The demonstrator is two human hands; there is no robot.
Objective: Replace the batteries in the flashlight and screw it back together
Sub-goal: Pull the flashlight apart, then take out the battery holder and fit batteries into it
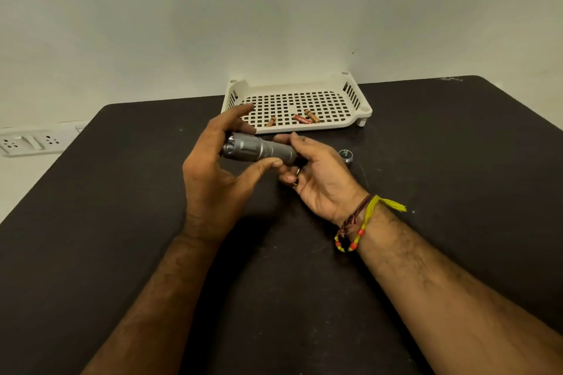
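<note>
A grey metal flashlight (259, 148) lies level above the dark table, its lens end pointing left. My left hand (217, 167) cups the wide head end, thumb under the barrel and fingers spread over the top. My right hand (316, 175), palm up, holds the tail end between thumb and fingertips. The flashlight's tail cap (345, 155) lies loose on the table just right of my right hand. Three small reddish batteries (302, 119) lie in the white perforated tray (359, 109) behind the hands.
The dark table (122, 222) runs to a pale wall at the back. A white socket strip (30, 141) sits off the table's left edge. My right wrist wears thread and bead bracelets (355, 228).
</note>
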